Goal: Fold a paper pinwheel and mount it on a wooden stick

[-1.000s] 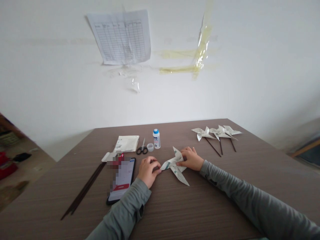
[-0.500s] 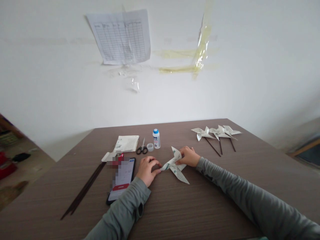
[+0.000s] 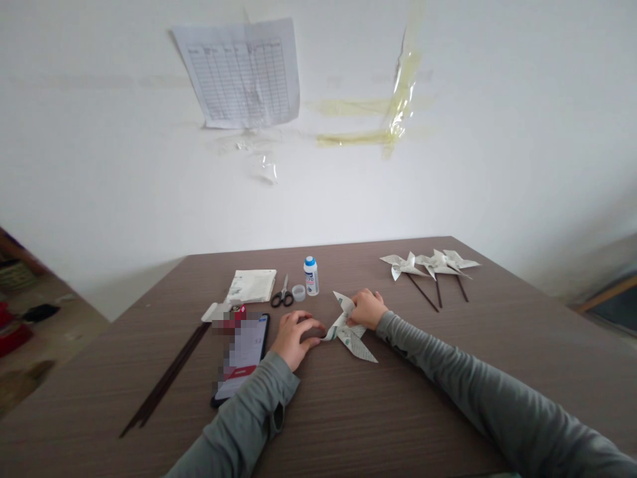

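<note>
A paper pinwheel (image 3: 356, 344) with printed text lies flat on the table, its blades folded round a centre. On its left side, my left hand (image 3: 292, 340) is closed with thumb and forefinger at the tip of one blade. My right hand (image 3: 367, 309) grips the pinwheel from the right, its fingers near the centre and covering part of a blade. A white bottle with a blue cap (image 3: 311, 276) stands behind the hands, beside a small clear round cap (image 3: 298, 293) and black-handled scissors (image 3: 283, 296).
Finished-looking pinwheels on dark sticks (image 3: 438, 265) lie at the back right. At left are a stack of paper squares (image 3: 252, 285), a phone (image 3: 243, 372), a small red box (image 3: 233, 317) and loose dark sticks (image 3: 166, 380). A white wall rises behind the table (image 3: 398, 425).
My right hand has shifted slightly left, and the pinwheel's upper blade has moved left with it. My left hand stays nearly in place at the left tip.
</note>
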Demonstrator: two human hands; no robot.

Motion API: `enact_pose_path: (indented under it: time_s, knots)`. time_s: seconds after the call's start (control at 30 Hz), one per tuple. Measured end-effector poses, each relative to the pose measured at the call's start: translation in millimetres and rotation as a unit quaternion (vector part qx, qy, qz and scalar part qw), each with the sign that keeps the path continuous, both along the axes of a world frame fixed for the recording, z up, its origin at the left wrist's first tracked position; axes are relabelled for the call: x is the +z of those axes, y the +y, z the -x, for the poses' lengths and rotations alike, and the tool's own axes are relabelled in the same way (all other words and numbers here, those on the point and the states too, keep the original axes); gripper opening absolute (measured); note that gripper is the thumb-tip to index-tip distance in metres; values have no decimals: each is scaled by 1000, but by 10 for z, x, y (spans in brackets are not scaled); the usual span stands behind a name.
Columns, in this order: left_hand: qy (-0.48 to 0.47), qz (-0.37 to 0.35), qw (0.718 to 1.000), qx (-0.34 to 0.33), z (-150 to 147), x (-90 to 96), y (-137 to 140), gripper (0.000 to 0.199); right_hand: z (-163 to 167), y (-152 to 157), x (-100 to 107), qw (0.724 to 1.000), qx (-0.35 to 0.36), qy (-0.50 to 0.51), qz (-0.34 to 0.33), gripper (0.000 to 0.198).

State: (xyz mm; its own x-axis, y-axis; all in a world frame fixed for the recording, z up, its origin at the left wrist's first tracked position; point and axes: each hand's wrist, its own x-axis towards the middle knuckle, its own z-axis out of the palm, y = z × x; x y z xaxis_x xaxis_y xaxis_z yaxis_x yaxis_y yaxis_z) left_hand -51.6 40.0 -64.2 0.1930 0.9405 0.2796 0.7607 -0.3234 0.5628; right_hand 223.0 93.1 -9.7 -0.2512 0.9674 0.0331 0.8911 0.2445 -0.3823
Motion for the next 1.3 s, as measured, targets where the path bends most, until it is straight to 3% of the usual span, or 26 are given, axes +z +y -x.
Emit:
enact_pose_path:
  time_s: [0.13,0.37,0.8,0.97,1.3]
  knots:
    - [9,13,1000,-17,-3,-106,60,3,63,2,93,999,-20,-22,38,11]
    - [36,7,999,-25,54,-217,123,6,152,-84,302,992,-43,-56,103,23]
    - [29,3,999,-24,104,-373,195,23,215,-124,366,990,-40,-75,112,33]
    - [38,3,999,-24,93,-329,179,27,241,-123,361,990,-38,-75,112,30]
    - [53,32,997,-55,112,-39,45,29,267,-144,369,990,-47,-69,118,39]
